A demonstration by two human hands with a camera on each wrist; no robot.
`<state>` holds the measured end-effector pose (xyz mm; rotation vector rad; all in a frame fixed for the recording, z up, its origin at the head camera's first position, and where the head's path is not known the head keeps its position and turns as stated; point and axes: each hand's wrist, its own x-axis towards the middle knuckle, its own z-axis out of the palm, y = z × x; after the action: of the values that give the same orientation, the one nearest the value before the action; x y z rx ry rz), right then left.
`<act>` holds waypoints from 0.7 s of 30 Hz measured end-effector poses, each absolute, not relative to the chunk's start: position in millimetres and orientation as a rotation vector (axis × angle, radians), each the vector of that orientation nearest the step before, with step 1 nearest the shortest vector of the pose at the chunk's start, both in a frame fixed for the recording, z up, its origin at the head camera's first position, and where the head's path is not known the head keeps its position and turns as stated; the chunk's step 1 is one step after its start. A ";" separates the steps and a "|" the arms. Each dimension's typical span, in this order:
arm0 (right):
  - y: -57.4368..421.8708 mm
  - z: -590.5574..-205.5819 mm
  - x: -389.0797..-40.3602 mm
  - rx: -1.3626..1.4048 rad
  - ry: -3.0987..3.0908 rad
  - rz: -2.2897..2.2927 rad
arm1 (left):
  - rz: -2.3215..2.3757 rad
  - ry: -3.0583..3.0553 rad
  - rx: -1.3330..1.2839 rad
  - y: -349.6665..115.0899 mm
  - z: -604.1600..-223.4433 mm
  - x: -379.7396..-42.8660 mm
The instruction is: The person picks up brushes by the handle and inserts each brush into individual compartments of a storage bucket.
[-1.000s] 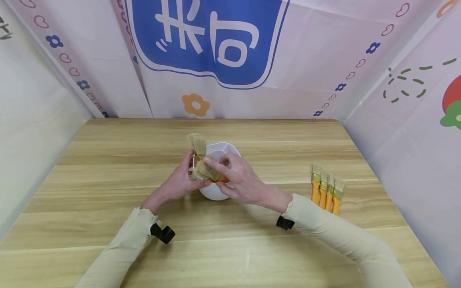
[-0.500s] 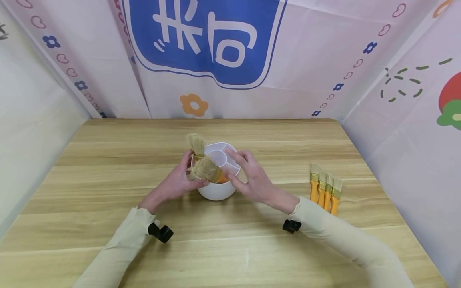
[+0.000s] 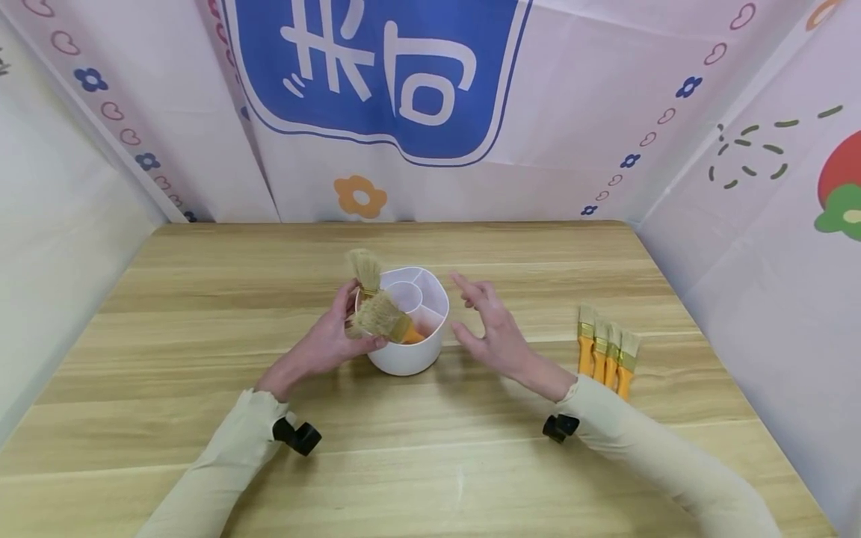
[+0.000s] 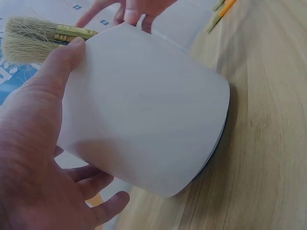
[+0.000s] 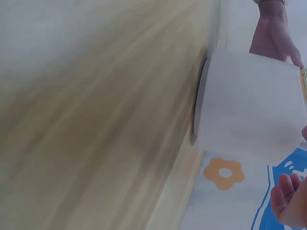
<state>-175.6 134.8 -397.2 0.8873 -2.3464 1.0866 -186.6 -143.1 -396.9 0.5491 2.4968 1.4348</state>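
A round white divided holder [image 3: 403, 359] stands on the table, with several compartments inside. Paintbrushes lean in its left and front part: one with its bristles [image 3: 365, 269] toward the back, another with bristles [image 3: 377, 314] tilted left and its orange handle down in a compartment. My left hand [image 3: 329, 336] grips the holder's left side; in the left wrist view its thumb lies at the rim beside a brush [image 4: 72, 33] and its fingers go round the wall. To the right of the holder, my right hand [image 3: 498, 332] is apart from it with fingers spread, holding nothing.
Several flat paintbrushes [image 3: 605, 351] with orange handles lie side by side on the wooden table [image 3: 363, 478] to the right, partly behind the right sleeve. A printed cloth backdrop [image 3: 558, 134] rises along the table's back edge.
My right hand has let go of the front brush and moved right, away from the holder. The brush now leans on its own in the holder. My left hand stays at the holder.
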 end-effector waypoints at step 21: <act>171.6 -406.4 -180.5 0.524 -2.674 1.026 | 1.599 2.414 0.568 -159.3 -400.7 -189.8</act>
<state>-180.5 171.6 -406.4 0.5244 -2.6740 1.0261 -189.8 -159.3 -400.7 0.5683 2.4142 1.5987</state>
